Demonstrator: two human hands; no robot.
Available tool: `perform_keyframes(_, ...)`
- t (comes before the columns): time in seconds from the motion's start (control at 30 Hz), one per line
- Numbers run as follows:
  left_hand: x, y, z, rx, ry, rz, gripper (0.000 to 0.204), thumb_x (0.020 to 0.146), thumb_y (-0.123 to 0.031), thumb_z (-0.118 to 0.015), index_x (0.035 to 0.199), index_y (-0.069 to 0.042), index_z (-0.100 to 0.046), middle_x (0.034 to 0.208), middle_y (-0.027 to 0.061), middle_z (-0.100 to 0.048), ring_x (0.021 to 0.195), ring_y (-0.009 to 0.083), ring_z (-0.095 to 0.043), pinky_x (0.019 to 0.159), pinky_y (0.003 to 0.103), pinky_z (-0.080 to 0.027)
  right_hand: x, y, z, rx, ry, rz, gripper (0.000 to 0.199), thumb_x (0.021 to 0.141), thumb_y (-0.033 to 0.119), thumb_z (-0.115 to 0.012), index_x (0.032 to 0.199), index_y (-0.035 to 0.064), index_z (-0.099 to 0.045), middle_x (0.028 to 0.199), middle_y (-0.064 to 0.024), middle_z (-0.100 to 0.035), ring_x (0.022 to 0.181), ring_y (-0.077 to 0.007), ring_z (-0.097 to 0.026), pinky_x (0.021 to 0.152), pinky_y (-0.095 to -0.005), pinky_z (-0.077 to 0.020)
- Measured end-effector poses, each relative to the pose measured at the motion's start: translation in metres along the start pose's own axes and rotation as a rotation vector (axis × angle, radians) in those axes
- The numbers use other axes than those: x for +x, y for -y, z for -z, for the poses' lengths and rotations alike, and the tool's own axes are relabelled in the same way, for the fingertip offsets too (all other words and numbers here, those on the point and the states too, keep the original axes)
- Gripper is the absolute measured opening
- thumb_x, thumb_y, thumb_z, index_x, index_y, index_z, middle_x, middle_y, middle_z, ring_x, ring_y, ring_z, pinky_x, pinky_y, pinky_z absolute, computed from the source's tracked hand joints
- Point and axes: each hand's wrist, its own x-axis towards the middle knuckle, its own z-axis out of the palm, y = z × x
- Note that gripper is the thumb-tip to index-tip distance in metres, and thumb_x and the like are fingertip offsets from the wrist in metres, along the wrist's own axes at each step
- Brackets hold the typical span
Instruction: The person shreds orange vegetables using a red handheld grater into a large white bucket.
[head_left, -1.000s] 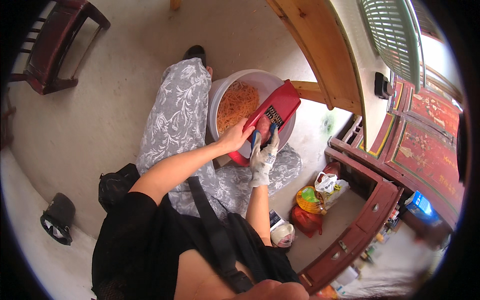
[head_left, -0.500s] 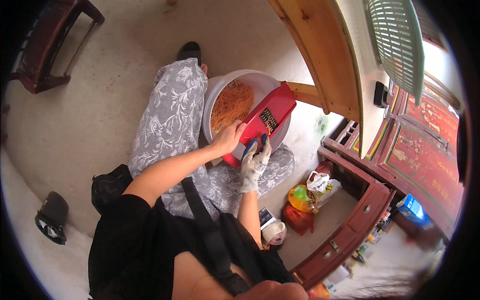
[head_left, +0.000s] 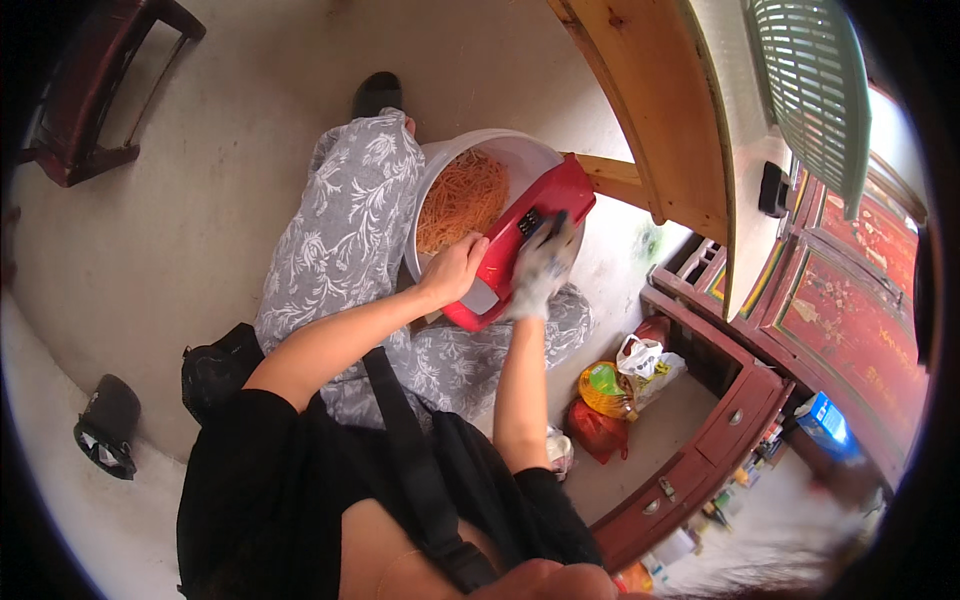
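red plastic slicer board (head_left: 520, 245) propped on white plastic tub (head_left: 440, 165) of orange shreds (head_left: 462, 195)
bare left hand (head_left: 455, 268) clenched on the stiff, light, likely slippery board's edge; gloved right hand (head_left: 542, 265) presses on top, its fingers' grasp hidden.

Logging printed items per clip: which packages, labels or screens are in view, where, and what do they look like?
Label panel: small dark rectangle on the red grater over the white tub.
Blue box: far right, on the dark red cabinet.
Yellow-green bag, white bag, red bag: on the floor, right of the knees.
No screens.
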Motion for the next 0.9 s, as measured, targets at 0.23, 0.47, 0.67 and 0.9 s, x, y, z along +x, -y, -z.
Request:
perform_keyframes(0.23, 0.001, -0.006, 0.007, 0.015, 0.068, 0.088, 0.041, 0.096, -0.040, -0.034, 0.107, -0.005, -0.053, 0.088, 0.0228, -0.062, 0.084, 0.0424, -0.058, 0.073, 0.048, -0.045, -0.052, 0.013, 0.013, 0.186, 0.009, 0.104, 0.033, 0.089, 0.017, -0.051, 0.115, -0.0038, -0.051, 0.104, -0.0266, -0.058, 0.095, -0.0391, -0.059, 0.083, -0.0428, -0.0472)
perform_keyframes(0.47, 0.001, -0.018, 0.009, -0.012, 0.050, 0.040, 0.039, 0.096, -0.037, -0.034, 0.104, -0.003, -0.053, 0.089, 0.0224, -0.062, 0.087, 0.0415, -0.058, 0.074, 0.047, -0.044, 0.051, 0.013, 0.005, 0.044, 0.033, -0.010, 0.032, 0.092, 0.022, -0.046, 0.111, -0.0035, -0.051, 0.100, -0.0273, -0.058, 0.088, -0.0406, -0.059, 0.076, -0.0455, -0.0480)
perform_keyframes(0.67, -0.001, -0.010, 0.004, 0.001, 0.031, 0.062, 0.039, 0.096, -0.037, -0.034, 0.104, -0.004, -0.054, 0.089, 0.0222, -0.062, 0.086, 0.0414, -0.058, 0.074, 0.047, -0.044, -0.026, 0.009, 0.004, 0.136, -0.017, 0.247, 0.030, 0.093, 0.020, -0.043, 0.111, -0.0032, -0.052, 0.100, -0.0265, -0.059, 0.088, -0.0425, -0.058, 0.075, -0.0466, -0.0479)
perform_keyframes(0.9, 0.001, -0.020, 0.010, 0.014, 0.081, 0.053, 0.040, 0.096, -0.037, -0.034, 0.105, -0.003, -0.054, 0.090, 0.0235, -0.062, 0.086, 0.0418, -0.058, 0.075, 0.047, -0.044, 0.026, 0.003, 0.006, 0.088, -0.028, 0.168, 0.032, 0.093, 0.022, -0.042, 0.112, -0.0015, -0.052, 0.100, -0.0260, -0.060, 0.087, -0.0395, -0.060, 0.076, -0.0446, -0.0487)
